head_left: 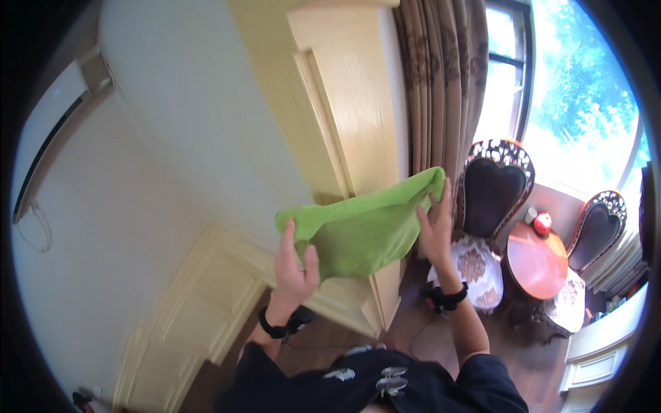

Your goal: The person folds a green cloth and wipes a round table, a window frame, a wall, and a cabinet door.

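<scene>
A lime-green cloth [361,230] is stretched between my two hands in front of a cream wooden pillar. Its upper edge is folded over and slopes up toward the right, while the lower part sags in a curve. My left hand [295,275] holds the left end, the thumb apart from the fingers. At the higher right end, my right hand [436,230] grips the cloth's corner with some fingers extended; part of its hold is hidden. Whether the cloth touches the pillar, I cannot tell. Both wrists wear black straps with small dark devices.
The cream pillar [351,103] rises straight ahead beside a brown curtain [444,89]. To the right stand a carved chair [492,196], a round wooden table [537,260] with a red object [542,222], and a second chair [597,234]. Cream panelling [200,296] lines the left wall.
</scene>
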Demonstrator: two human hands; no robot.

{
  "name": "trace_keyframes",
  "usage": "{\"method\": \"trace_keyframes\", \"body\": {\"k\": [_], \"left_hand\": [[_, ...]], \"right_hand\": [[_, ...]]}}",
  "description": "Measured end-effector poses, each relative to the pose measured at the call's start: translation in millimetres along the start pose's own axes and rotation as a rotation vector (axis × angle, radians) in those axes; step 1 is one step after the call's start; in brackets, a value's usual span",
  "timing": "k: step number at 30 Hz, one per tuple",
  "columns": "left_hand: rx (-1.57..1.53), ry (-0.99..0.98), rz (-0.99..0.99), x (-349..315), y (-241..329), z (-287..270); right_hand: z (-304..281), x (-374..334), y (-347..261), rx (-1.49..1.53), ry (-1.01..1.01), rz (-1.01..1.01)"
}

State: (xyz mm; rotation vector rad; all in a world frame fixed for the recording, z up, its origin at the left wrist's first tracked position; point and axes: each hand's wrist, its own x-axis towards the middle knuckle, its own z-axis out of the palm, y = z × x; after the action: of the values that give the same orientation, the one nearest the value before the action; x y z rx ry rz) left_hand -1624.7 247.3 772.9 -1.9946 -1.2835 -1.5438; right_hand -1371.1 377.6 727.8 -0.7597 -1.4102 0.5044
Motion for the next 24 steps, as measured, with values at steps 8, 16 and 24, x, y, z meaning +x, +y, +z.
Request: {"method": "trace_keyframes", "body": {"k": [8, 16, 24], "left_hand": [[0.250, -0.060, 0.310, 48.9, -72.2, 67.9], [0.075, 0.191, 0.422, 174.1, -30.8, 50.7], [0.358, 0.320, 0.454, 229.5, 22.3, 45.5]], "right_hand": [[118.1, 49.9, 5.6, 0.042, -0.057, -0.030], [123.8, 193.0, -67.9, 0.186, 0.027, -0.248], [117.4, 255.4, -109.6, 0.213, 0.039, -0.269]]}}
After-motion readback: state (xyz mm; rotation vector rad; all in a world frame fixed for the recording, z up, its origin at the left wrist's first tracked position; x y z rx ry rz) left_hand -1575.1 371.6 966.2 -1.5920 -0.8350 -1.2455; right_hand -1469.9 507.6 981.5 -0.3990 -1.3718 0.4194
